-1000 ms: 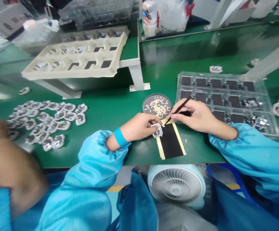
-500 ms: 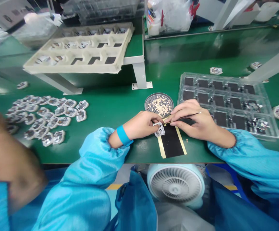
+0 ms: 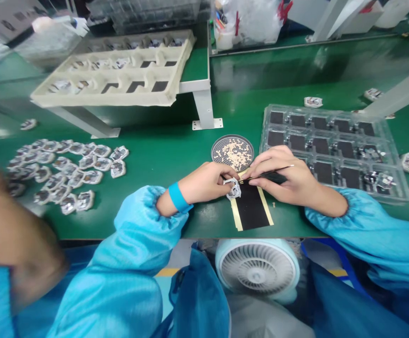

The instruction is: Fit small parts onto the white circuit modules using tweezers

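My left hand (image 3: 209, 180), with a blue band at the wrist, pinches a small white plastic part (image 3: 233, 188) with a dark opening. It is held over the left edge of a black pad (image 3: 254, 211) bordered with pale yellow tape. My right hand (image 3: 289, 180) grips dark tweezers (image 3: 275, 176) like a pen. Their tips point left, close beside the white part; I cannot tell whether they touch it. Just beyond both hands sits a round grey perforated dish (image 3: 214, 155) holding many tiny cream-coloured pieces (image 3: 237, 152).
Several similar white parts (image 3: 73, 176) lie grouped at left. A clear compartment tray (image 3: 396, 157) with black pads is at right. A cream tray (image 3: 102, 99) rests on a raised shelf. A co-worker's arm (image 3: 10, 225) reaches in at far left. A fan (image 3: 258, 272) stands below the table edge.
The tweezers have turned slightly in my right hand, and their tips look a little farther from the white part's opening. The white part shows more of its face. The view shifts slightly.
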A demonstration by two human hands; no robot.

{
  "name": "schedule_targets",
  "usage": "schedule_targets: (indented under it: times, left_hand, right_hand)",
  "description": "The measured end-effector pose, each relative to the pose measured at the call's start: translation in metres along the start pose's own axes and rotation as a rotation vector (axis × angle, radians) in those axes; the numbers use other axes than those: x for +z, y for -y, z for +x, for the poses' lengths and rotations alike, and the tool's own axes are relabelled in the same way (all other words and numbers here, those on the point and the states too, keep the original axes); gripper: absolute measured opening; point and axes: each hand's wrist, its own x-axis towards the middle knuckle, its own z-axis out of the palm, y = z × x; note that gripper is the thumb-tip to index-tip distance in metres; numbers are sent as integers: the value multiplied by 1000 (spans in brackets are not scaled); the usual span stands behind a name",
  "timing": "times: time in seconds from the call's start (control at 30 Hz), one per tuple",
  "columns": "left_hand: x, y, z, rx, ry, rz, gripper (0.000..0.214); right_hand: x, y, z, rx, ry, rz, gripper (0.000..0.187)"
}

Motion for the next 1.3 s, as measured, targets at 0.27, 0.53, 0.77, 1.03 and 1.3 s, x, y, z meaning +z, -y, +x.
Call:
schedule_targets:
  times: [0.27,0.53,0.77,1.03,1.3]
  left_hand:
    - [-2,-3,-1,14,14,32,35]
    - [-13,0,-2,22,140,-129,38]
    - [-17,4,-2,20,167,-267,36]
    - [-2,-1,7,-24,22,-638,39]
    - [13,1,13,-62,-22,-824,44]
  right_hand:
    - [-1,4,0,83,-45,102,15]
    - [2,2,-2,214,32,220,11]
    - [-11,3,4,452,-53,495,21]
    - [-103,-60,3,603,-613,-130,33]
    - [-172,-54,-83,1366,-70,-794,32]
